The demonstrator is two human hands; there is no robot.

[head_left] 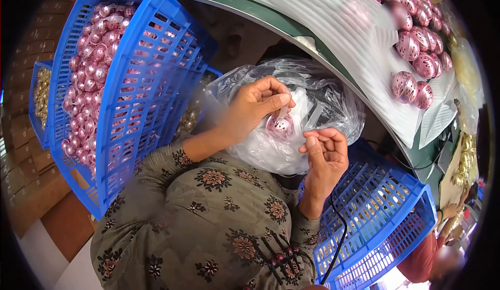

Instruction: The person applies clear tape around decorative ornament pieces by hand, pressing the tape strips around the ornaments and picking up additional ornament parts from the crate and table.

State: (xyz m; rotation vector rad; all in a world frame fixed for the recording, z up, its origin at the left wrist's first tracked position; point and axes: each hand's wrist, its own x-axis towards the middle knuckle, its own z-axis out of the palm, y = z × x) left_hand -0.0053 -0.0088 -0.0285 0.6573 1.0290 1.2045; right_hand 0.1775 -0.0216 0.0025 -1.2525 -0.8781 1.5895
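From the pinched fingers of my left hand [265, 100], a shiny pink bauble [280, 126] with dark markings hangs by a short whitish loop or strip. Below and around it spreads a clear plastic bag [255, 152] on my lap, with white strips [299, 102] bunched inside. My right hand [325, 157] is just to the right of the bauble, apart from it. Its thumb and forefinger come together in a pinch beside a pale strip; whatever lies between those fingertips is too small to make out.
At left stands a blue crate [112, 102] full of pink baubles [96, 71]. White foam sheeting [333, 14] covers the green table, with more pink baubles [416, 45] on it. Stacked blue crates [375, 201] and a black cord [341, 227] are at right, near another person's red sleeve [419, 261].
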